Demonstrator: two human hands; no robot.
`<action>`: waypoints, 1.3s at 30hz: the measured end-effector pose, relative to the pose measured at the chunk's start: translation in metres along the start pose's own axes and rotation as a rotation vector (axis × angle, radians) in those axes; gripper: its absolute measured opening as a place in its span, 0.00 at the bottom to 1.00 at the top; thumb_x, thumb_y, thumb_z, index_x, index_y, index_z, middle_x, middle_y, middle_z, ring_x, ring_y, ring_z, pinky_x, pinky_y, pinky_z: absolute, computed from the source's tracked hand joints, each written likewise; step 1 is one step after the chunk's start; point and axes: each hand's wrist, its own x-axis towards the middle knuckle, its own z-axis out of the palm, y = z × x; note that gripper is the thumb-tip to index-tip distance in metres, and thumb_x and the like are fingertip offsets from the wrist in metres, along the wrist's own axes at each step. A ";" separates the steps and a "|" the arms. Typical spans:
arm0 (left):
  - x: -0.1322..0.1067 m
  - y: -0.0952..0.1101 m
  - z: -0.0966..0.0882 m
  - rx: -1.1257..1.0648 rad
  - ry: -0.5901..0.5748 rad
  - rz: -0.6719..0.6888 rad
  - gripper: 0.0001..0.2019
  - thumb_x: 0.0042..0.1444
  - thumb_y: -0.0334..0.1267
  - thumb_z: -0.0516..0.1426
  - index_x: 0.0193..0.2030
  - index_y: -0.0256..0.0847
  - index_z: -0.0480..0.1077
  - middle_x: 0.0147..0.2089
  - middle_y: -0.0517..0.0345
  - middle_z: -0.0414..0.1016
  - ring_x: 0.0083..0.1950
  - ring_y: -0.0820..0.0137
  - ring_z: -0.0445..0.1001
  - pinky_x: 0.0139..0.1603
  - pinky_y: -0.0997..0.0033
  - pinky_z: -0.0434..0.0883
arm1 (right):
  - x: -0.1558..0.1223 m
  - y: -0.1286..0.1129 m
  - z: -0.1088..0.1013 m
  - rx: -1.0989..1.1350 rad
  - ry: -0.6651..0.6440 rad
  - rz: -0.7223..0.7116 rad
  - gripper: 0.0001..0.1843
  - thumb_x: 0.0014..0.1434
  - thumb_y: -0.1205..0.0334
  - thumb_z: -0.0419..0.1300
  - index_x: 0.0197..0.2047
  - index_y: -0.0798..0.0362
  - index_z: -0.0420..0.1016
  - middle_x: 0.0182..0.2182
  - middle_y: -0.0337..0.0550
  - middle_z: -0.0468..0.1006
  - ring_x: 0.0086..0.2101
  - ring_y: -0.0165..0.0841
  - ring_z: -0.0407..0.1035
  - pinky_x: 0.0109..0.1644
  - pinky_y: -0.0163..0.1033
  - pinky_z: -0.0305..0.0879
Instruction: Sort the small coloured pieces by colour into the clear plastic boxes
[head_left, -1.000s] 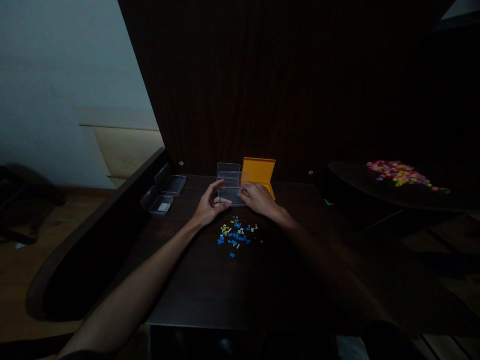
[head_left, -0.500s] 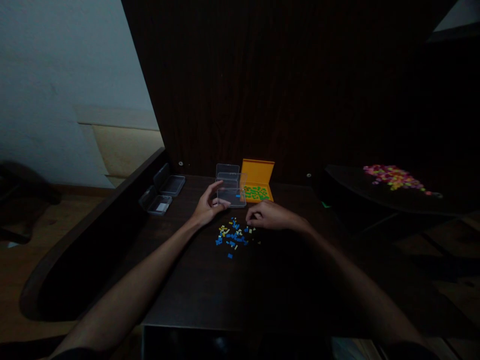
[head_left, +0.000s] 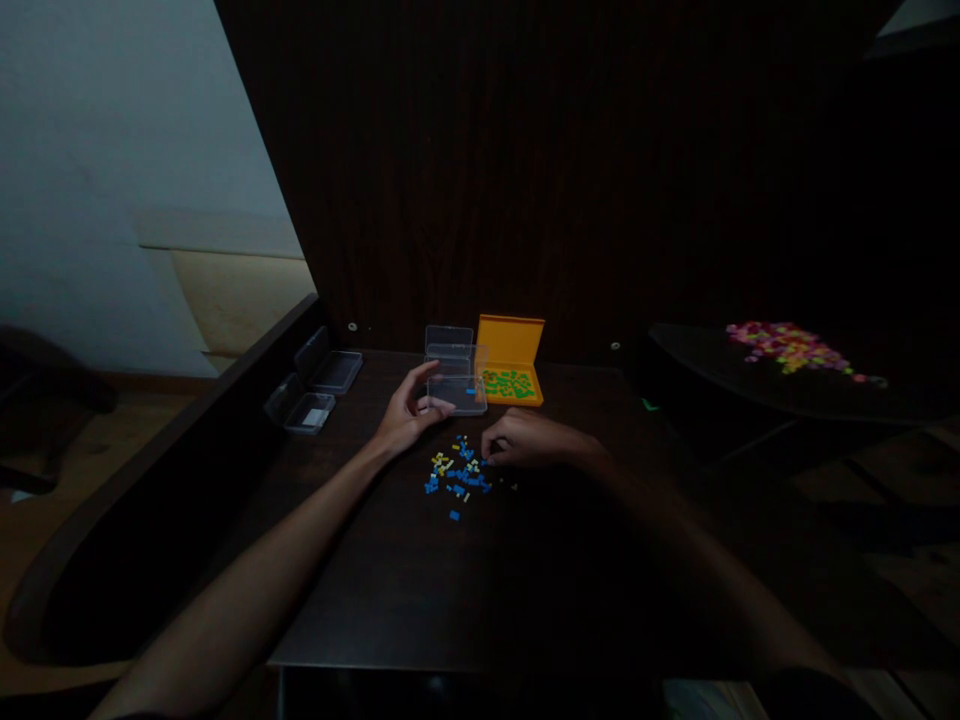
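Note:
A clear plastic box (head_left: 466, 398) with its lid raised stands in the middle of the dark table, a small blue piece (head_left: 471, 391) inside. My left hand (head_left: 405, 415) grips the box's left side, thumb at the front and fingers behind. In front of it lies a loose heap of small blue, yellow and cream toy bricks (head_left: 461, 475). At the heap's right edge, my right hand (head_left: 525, 440) is closed with curled, pinching fingertips. Whatever those fingertips hold is hidden. Just behind the clear box, an orange box (head_left: 510, 342) stands open with green bricks (head_left: 506, 384) in it.
Two more open clear cases (head_left: 337, 371) lie at the left beside the raised side board (head_left: 172, 470). A tall dark panel (head_left: 465, 180) closes off the back. Pink, orange and yellow pieces (head_left: 795, 350) are heaped on a dark surface at the right.
My right hand has moved slightly left and down onto the heap's edge. The left hand keeps its place at the clear box. The whole view has shifted a little.

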 end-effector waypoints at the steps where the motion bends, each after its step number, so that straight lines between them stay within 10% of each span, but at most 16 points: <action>1: 0.000 0.000 0.000 0.003 0.000 0.002 0.37 0.43 0.31 0.66 0.60 0.47 0.58 0.60 0.46 0.60 0.38 0.70 0.78 0.42 0.68 0.75 | 0.000 0.000 0.000 0.001 -0.004 0.010 0.07 0.55 0.65 0.59 0.37 0.53 0.78 0.25 0.36 0.75 0.24 0.26 0.64 0.31 0.31 0.52; 39: -0.001 0.002 0.001 0.046 -0.010 0.011 0.35 0.44 0.32 0.65 0.59 0.46 0.59 0.60 0.45 0.61 0.39 0.69 0.78 0.43 0.64 0.75 | -0.002 0.005 -0.002 -0.008 -0.035 0.044 0.08 0.53 0.66 0.61 0.37 0.51 0.79 0.27 0.37 0.76 0.27 0.27 0.66 0.31 0.32 0.52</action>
